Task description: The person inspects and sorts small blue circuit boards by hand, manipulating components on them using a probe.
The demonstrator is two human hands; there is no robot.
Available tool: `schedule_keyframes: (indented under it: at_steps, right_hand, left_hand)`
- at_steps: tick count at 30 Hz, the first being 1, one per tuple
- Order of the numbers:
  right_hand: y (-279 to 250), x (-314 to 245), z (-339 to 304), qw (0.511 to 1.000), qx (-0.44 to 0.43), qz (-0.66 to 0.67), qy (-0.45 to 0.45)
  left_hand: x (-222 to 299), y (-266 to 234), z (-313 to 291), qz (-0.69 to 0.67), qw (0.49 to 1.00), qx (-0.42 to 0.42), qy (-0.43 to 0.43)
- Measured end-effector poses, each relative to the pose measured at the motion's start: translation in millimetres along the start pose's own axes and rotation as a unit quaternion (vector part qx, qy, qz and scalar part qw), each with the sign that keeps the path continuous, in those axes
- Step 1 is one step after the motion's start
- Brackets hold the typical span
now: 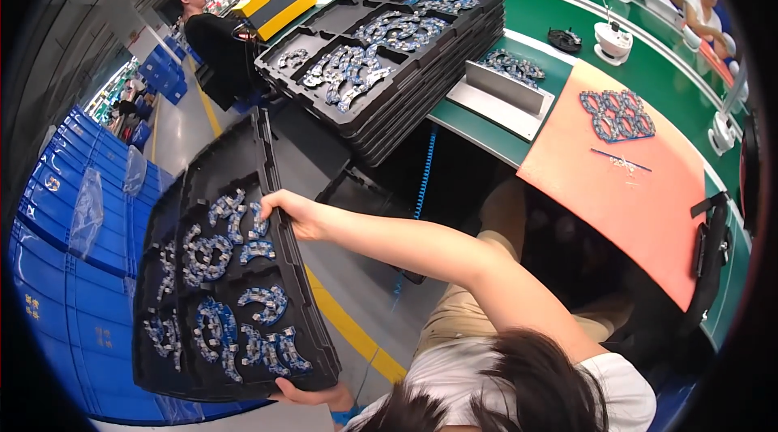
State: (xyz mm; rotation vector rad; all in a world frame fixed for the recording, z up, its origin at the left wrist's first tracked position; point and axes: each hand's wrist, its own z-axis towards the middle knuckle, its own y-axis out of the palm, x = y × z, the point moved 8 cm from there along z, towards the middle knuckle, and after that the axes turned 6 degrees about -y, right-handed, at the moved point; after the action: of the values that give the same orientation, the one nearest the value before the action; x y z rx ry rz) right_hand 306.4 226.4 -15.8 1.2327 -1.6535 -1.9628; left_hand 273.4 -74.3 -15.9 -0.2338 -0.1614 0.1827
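Note:
Off to my left is a black compartment tray point(168, 209), held tilted between both hands. Several curved blue circuit boards point(207, 254) lie in its compartments. My right hand point(298, 215) reaches across and closes on the tray's right-hand rim, fingers over the edge. At the near rim, my left hand point(312, 395) grips the same tray; a blue band circles that wrist, and part of the hand is hidden beneath the tray. Ahead stands a stack of similar black trays point(438, 79), whose top one carries more curved boards point(348, 71).
Blue plastic crates point(57, 270) are piled left of the held tray. On the green bench, a metal bracket point(506, 100) and an orange mat point(604, 173) with a joined board panel point(617, 116) lie to the right. A coiled blue cord point(425, 173) hangs below. A person point(215, 51) sits beyond the stack.

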Motion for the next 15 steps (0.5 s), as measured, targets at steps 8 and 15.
schedule_keyframes:
  at_steps: [8,15]
  right_hand:
    - [38,-37,-8,0.998,-0.001,-0.023,-0.058]
    - [67,-69,-35,0.991,-0.02,-0.056,-0.118]
  left_hand:
    - [11,-3,24,-0.026,0.999,-0.007,-0.032]
    - [33,-13,51,-0.106,0.987,0.04,-0.114]
